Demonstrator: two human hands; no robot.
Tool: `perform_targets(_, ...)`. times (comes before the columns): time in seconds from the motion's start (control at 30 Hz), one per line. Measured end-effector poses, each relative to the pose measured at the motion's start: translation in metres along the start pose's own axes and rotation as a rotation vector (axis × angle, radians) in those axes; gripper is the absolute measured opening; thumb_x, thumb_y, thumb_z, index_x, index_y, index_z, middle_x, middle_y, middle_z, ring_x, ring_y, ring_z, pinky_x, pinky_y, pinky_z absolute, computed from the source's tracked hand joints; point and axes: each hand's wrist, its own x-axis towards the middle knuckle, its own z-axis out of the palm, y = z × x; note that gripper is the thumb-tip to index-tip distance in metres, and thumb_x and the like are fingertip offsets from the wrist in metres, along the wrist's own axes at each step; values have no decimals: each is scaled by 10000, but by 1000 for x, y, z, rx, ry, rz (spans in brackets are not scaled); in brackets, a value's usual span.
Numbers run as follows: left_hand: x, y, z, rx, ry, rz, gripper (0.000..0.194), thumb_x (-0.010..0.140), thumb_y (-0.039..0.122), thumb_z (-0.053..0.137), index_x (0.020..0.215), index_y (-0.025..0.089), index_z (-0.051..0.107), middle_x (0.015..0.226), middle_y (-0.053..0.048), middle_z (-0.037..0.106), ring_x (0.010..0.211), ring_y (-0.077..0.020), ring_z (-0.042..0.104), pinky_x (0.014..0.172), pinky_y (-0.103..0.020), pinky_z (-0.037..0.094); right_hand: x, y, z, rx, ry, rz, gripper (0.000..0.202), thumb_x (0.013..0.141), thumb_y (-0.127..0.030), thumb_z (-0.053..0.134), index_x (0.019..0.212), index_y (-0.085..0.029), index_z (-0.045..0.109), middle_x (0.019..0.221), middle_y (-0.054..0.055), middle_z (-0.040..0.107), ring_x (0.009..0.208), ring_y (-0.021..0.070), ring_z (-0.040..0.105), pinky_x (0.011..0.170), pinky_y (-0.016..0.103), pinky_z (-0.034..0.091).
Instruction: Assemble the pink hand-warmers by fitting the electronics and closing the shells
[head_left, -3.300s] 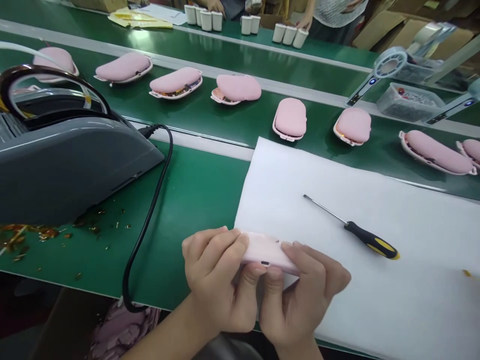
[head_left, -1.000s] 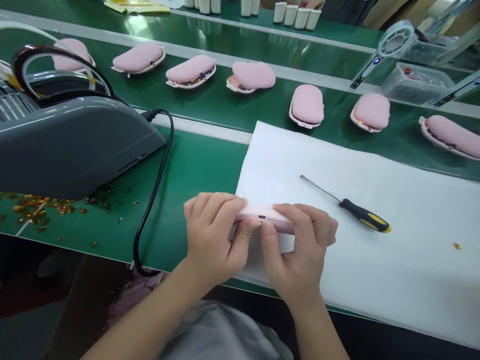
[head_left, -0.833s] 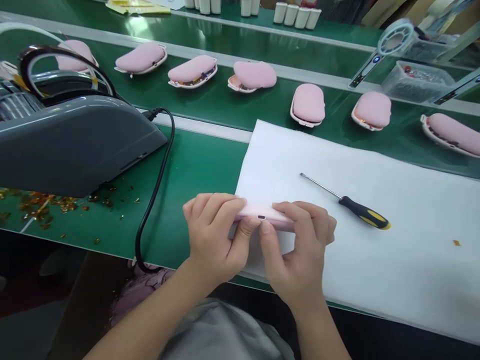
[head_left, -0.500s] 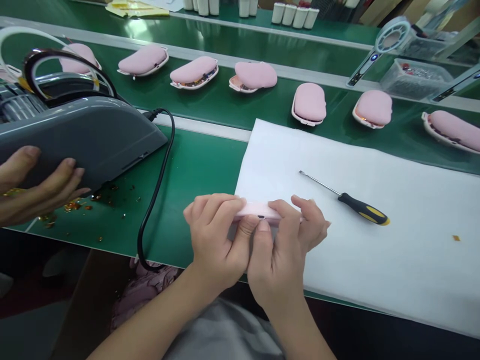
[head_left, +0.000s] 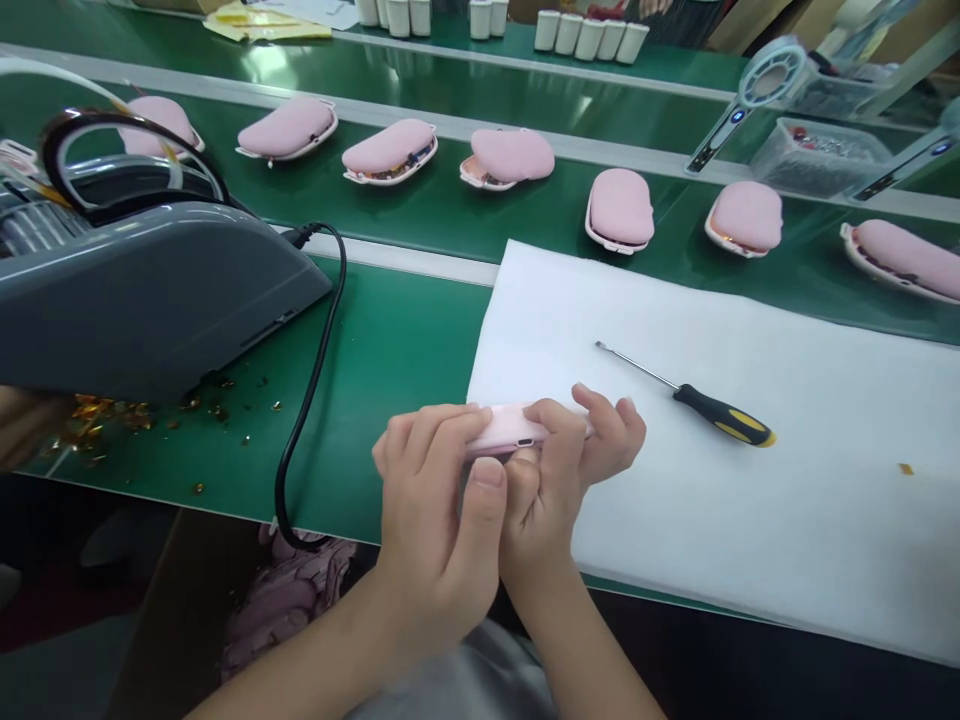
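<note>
Between my hands is a pink case (head_left: 501, 430), held level over the left edge of the white sheet (head_left: 675, 520). My left hand (head_left: 439, 500) has its fingers over the case's left end, with the thumb raised off the near side. My right hand (head_left: 555, 470) grips the right end, its thumb bent under the near edge beside a small dark slot. Much of the case is hidden by my fingers. A screwdriver (head_left: 720, 415) with a black and yellow handle lies on the sheet to the right.
A grey machine (head_left: 165, 300) with a black cable (head_left: 319, 370) stands at the left, another person's hand (head_left: 26, 425) by it. Amber scraps (head_left: 105, 415) lie below. Several pink cases (head_left: 619, 208) line the green belt (head_left: 525, 220). A clear bin (head_left: 817, 160) stands at the back right.
My left thumb has lifted off the case and my right thumb has bent beneath it. The case has tilted slightly. The other person's hand has moved down and left from the machine's side.
</note>
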Motion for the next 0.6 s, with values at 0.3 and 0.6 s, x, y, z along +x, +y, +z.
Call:
perform_targets(0.3, 2, 2, 0, 39, -15, -18, 238, 947, 298, 324, 1040, 233, 533, 1014, -47, 606, 918, -208, 515, 760, -390, 377, 0, 9, -5, 117, -124, 100, 291, 815, -143, 268, 991, -193, 495, 1258, 108, 340, 1297, 283, 158, 1040, 622, 137)
perform_targets(0.6, -1, 3, 2, 57, -25, -30, 240, 941, 283, 343, 1095, 232, 521, 1064, -51, 581, 941, -210, 497, 765, -382, 372, 4, 16, -17, 180, -277, 123, 315, 837, -178, 300, 1046, -219, 533, 1326, 61, 301, 1349, 288, 65, 1054, 607, 156)
